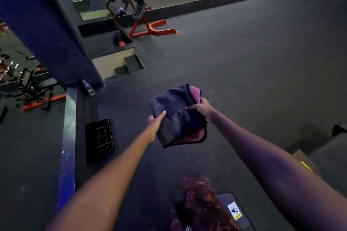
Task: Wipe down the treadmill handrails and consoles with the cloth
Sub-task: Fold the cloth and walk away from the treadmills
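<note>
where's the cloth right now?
Head view, centre frame: the cloth is held up over the dark floor, gripped by the left hand and the right hand at opposite edges.

Both bare arms reach straight out in front, pretty much parallel. The left hand [154, 120] sits at the cloth's [177, 116] left edge, thumb laid flat on top, fingers tucked underneath out of sight. The right hand [201, 108] is at the cloth's right edge, a bit farther out, fingers curled over that edge in a pinching grip.
</note>
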{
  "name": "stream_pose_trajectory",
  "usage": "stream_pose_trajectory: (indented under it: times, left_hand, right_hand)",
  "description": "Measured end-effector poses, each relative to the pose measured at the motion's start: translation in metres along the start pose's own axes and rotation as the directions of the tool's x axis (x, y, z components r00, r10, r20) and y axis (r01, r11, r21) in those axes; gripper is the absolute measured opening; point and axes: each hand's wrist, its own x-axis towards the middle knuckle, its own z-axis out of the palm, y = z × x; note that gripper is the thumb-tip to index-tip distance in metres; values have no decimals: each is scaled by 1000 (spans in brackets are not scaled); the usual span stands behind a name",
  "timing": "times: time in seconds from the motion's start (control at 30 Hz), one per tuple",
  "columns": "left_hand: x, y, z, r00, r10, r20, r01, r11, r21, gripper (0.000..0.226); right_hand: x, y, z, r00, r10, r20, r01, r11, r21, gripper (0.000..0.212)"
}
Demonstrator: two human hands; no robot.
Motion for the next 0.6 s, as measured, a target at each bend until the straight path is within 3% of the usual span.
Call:
stream_pose_trajectory:
  times: [0.1, 0.27, 0.43, 0.6]
  left_hand:
    - [35, -2, 8, 994, 103, -36, -102, 994, 37, 40]
    - [106, -25, 18, 970, 238, -57, -232, 968, 95, 37]
    - [190, -28, 51, 950, 311, -32, -302, 940, 158, 36]
    - [324, -38, 129, 905, 424, 4, -417, 888, 194, 33]
  right_hand:
    - [34, 9, 2, 994, -106, -35, 103, 991, -83, 47]
    - [106, 43, 5, 979, -196, -59, 181, 963, -200, 41]
    - [194, 65, -14, 967, -240, -84, 216, 950, -224, 39]
    - [321, 99, -56, 930, -286, -232, 249, 952, -176, 38]
